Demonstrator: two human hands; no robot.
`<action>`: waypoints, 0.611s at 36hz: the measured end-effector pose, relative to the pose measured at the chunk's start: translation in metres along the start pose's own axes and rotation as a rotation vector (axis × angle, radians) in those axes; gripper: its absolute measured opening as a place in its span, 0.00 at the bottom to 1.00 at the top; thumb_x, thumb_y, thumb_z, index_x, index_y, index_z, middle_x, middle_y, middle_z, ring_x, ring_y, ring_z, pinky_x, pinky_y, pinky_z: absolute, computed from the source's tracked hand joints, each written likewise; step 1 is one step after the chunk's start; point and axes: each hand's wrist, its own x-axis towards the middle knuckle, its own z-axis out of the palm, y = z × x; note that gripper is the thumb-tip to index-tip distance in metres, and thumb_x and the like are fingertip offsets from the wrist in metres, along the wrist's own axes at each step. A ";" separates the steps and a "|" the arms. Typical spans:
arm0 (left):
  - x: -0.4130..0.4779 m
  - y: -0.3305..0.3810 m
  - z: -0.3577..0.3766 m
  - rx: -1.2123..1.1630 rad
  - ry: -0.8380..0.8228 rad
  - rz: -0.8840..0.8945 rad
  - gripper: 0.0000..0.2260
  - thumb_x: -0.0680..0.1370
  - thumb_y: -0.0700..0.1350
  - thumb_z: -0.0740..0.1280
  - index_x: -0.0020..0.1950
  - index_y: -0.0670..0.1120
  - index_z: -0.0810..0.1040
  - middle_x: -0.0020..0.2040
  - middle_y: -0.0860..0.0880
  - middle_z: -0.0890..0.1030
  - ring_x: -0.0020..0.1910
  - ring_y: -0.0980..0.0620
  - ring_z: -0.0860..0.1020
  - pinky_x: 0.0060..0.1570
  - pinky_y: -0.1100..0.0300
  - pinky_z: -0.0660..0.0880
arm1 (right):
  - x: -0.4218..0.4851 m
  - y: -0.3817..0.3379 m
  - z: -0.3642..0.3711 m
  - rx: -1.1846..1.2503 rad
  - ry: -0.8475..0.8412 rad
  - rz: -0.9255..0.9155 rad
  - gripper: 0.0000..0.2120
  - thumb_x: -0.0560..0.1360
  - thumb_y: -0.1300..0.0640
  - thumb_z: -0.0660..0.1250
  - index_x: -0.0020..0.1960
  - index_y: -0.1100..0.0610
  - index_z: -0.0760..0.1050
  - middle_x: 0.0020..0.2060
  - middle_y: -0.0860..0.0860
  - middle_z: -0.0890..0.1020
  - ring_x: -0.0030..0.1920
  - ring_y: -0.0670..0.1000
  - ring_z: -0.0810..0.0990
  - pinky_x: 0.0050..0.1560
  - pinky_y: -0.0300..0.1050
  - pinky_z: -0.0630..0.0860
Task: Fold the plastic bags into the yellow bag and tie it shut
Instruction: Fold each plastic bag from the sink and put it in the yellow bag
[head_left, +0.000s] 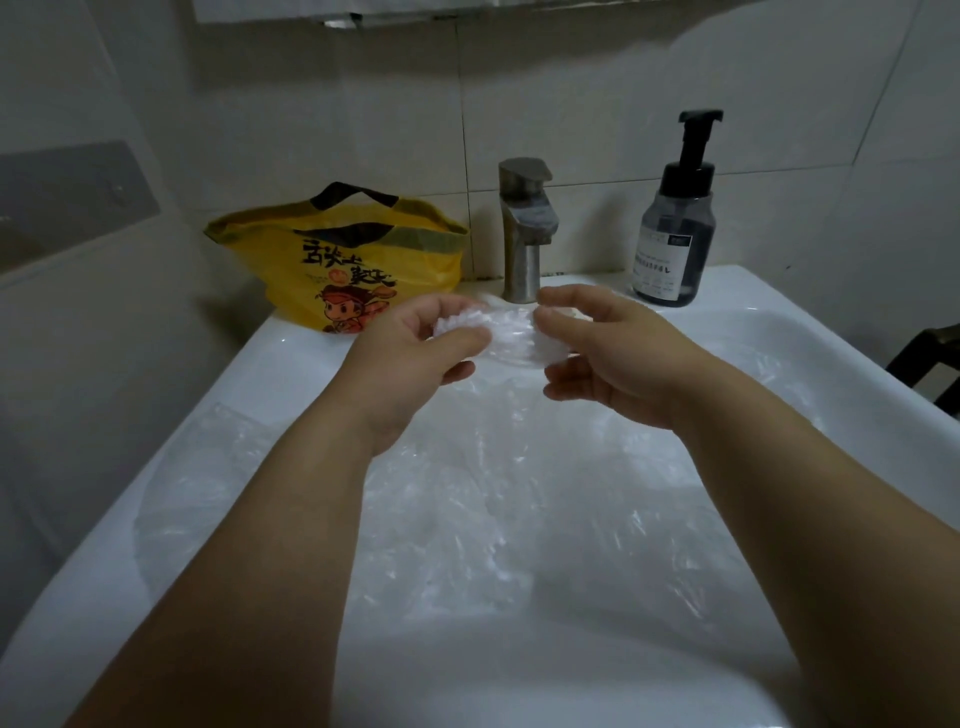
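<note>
A yellow bag (311, 260) with black handles and a cartoon print stands open on the sink's back left corner. My left hand (415, 348) and my right hand (602, 353) hold a scrunched clear plastic bag (511, 338) between them, above the basin and just in front of the tap. Each hand grips one end of it with curled fingers. Several more clear plastic bags (519, 499) lie spread loosely in the basin under my forearms.
The white sink (291, 358) fills the lower view. A metal tap (524, 234) stands at the back middle. To its right is a dark pump bottle (675, 228). Tiled walls close in behind and to the left.
</note>
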 end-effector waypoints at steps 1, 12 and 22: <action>0.000 0.001 0.001 -0.031 -0.004 -0.012 0.07 0.77 0.41 0.68 0.54 0.49 0.80 0.55 0.48 0.82 0.54 0.51 0.80 0.51 0.61 0.79 | 0.001 0.000 -0.001 -0.001 0.015 -0.026 0.11 0.77 0.55 0.66 0.59 0.48 0.74 0.54 0.54 0.77 0.46 0.56 0.78 0.43 0.44 0.81; 0.003 -0.003 0.007 -0.249 0.003 -0.152 0.22 0.78 0.46 0.69 0.71 0.48 0.69 0.65 0.47 0.76 0.59 0.47 0.79 0.62 0.49 0.75 | 0.000 -0.001 0.006 0.103 0.027 -0.186 0.11 0.75 0.66 0.66 0.57 0.59 0.77 0.48 0.50 0.80 0.49 0.53 0.81 0.49 0.43 0.81; 0.000 -0.001 0.009 -0.348 -0.035 -0.140 0.21 0.80 0.39 0.64 0.73 0.48 0.66 0.65 0.47 0.74 0.55 0.49 0.80 0.48 0.57 0.81 | -0.002 -0.003 0.005 0.119 -0.020 -0.163 0.19 0.73 0.72 0.66 0.63 0.62 0.75 0.50 0.48 0.78 0.49 0.54 0.81 0.45 0.39 0.81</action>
